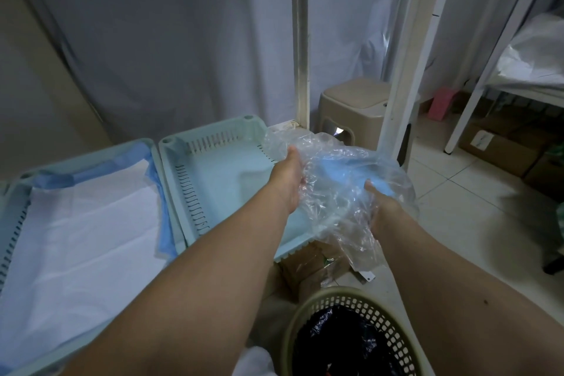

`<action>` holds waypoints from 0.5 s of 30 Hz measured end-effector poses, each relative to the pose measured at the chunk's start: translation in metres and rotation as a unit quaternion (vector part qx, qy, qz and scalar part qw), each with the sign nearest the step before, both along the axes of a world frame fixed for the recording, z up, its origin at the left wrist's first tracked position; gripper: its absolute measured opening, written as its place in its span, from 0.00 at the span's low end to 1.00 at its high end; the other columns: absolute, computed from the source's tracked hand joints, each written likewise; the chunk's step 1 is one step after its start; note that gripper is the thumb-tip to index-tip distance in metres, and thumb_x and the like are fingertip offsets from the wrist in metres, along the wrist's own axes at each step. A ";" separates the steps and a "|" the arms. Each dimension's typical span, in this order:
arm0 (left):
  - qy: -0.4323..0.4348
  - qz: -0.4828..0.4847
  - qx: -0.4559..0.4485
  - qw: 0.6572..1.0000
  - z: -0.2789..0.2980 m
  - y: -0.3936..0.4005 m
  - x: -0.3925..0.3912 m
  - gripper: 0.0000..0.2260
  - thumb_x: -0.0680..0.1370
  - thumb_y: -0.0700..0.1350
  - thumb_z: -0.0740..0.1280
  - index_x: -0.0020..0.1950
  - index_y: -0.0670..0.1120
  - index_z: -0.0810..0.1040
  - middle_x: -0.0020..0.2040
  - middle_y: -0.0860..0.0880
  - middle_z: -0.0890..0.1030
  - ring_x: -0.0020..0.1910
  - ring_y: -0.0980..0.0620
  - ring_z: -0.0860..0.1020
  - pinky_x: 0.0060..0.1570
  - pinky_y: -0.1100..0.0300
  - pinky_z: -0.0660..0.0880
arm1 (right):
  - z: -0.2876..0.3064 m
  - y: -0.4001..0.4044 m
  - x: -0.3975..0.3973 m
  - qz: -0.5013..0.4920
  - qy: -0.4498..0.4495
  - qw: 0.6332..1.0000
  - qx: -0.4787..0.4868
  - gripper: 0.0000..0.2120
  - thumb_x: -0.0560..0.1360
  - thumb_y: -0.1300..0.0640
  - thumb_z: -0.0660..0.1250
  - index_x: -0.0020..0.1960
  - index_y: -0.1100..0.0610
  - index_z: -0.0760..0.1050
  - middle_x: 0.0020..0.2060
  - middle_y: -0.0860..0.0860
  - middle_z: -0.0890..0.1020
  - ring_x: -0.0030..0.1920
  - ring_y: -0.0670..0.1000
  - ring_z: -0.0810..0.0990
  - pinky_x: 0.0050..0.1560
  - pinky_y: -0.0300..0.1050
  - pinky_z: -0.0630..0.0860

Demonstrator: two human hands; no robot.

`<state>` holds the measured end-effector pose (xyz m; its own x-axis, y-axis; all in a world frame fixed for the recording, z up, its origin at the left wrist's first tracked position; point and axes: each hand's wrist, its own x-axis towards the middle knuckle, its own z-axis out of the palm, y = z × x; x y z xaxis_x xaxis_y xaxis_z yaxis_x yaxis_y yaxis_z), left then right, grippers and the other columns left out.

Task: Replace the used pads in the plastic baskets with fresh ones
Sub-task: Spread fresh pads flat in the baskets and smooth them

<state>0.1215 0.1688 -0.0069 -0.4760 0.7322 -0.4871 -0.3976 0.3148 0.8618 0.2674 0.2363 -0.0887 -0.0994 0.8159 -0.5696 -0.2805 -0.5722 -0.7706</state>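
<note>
Right, near to far:
waste bin (pixel 351 330): tan lattice basket at bottom edge, black liner inside, between the two forearms.
floor clutter: brown cardboard (pixel 308 265) and scraps just below the right basket's front edge.
left basket (pixel 154 159): pale green, slotted walls; fresh pad (pixel 82 223) laid inside, white face up, blue edging riding up the walls.
right basket (pixel 213 168): same type, touching the left one side by side; floor bare, no pad in it.
left hand (pixel 290 180): fingers closed on the left side of the clear plastic bag (pixel 341 192), over the right basket's far right corner.
right hand (pixel 381 207): gripping the bag from the right, fingers partly hidden by film.
blue pad (pixel 341 168): folded, inside the bag, held between both hands.
beyond: beige stool (pixel 351 107), white post (pixel 300 40), grey curtain (pixel 168 24).
</note>
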 end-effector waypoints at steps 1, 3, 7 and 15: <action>-0.009 -0.003 0.004 1.000 0.000 0.000 0.000 0.25 0.78 0.64 0.55 0.60 0.45 0.77 0.50 0.45 0.82 0.49 0.44 0.82 0.54 0.46 0.79 | 0.001 0.001 0.000 -0.009 0.002 1.000 -0.002 0.20 0.76 0.50 0.68 0.63 0.58 0.72 0.57 0.56 0.79 0.54 0.58 0.79 0.56 0.52 0.75; -0.024 -0.007 0.007 1.000 -0.002 0.000 -0.001 0.25 0.78 0.63 0.56 0.60 0.45 0.77 0.49 0.45 0.83 0.48 0.43 0.82 0.53 0.45 0.79 | -0.001 0.008 -0.001 -0.012 -0.042 0.999 0.024 0.19 0.77 0.55 0.67 0.65 0.61 0.72 0.62 0.59 0.77 0.60 0.59 0.78 0.49 0.47 0.76; -0.025 -0.015 -0.007 1.000 -0.005 -0.002 0.000 0.25 0.78 0.63 0.55 0.62 0.46 0.76 0.50 0.46 0.83 0.47 0.44 0.82 0.53 0.46 0.79 | 0.005 0.008 -0.005 0.047 -0.037 0.997 0.045 0.17 0.79 0.57 0.62 0.65 0.64 0.71 0.48 0.57 0.79 0.36 0.49 0.82 0.30 0.38 0.76; 0.013 -0.047 -0.002 0.999 0.018 -0.009 0.014 0.14 0.79 0.46 0.65 0.63 0.42 0.74 0.39 0.46 0.81 0.26 0.54 0.79 0.23 0.66 0.74 | 0.034 0.010 -0.005 -0.163 0.077 0.983 0.009 0.20 0.77 0.52 0.64 0.66 0.58 0.69 0.53 0.56 0.80 0.48 0.58 0.81 0.50 0.56 0.79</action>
<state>0.1359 0.1595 0.0106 -0.4176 0.7727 -0.4781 -0.3435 0.3529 0.8703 0.2619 0.2463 -0.0545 0.0851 0.8281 -0.5540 -0.5620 -0.4193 -0.7130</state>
